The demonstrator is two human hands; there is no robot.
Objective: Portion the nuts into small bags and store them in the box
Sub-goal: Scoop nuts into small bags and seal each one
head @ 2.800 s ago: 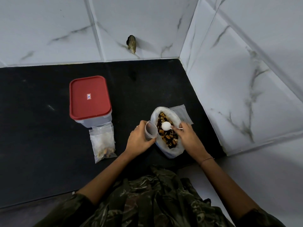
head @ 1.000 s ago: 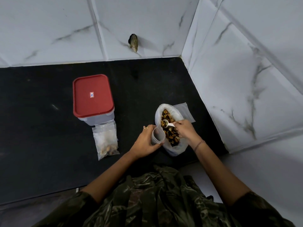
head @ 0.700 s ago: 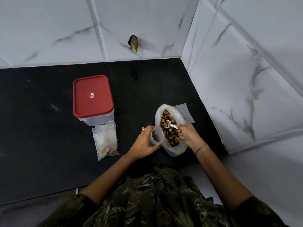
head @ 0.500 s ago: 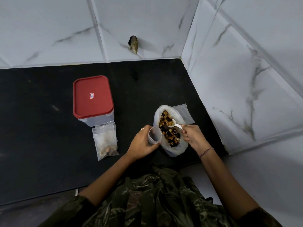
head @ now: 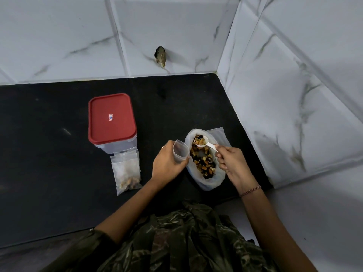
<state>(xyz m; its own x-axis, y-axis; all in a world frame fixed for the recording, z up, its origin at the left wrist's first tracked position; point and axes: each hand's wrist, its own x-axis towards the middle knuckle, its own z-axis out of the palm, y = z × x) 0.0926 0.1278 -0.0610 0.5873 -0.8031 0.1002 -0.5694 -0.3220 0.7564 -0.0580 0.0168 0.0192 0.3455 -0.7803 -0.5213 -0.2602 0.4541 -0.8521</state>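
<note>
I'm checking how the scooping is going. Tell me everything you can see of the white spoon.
The white spoon is small and looks like plastic, with a round bowl and a short, straight handle. Its bowl is loaded with pale nut pieces and sits roughly level over the far end of the open nut bag, clear of the small bag to its left. The right hand pinches the handle's end between curled fingers. Nothing else appears to touch it.

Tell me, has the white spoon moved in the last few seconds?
Yes. The spoon, dug into the nuts before, is now lifted with a load, nearer the far rim of the big bag, which stayed put.
</note>
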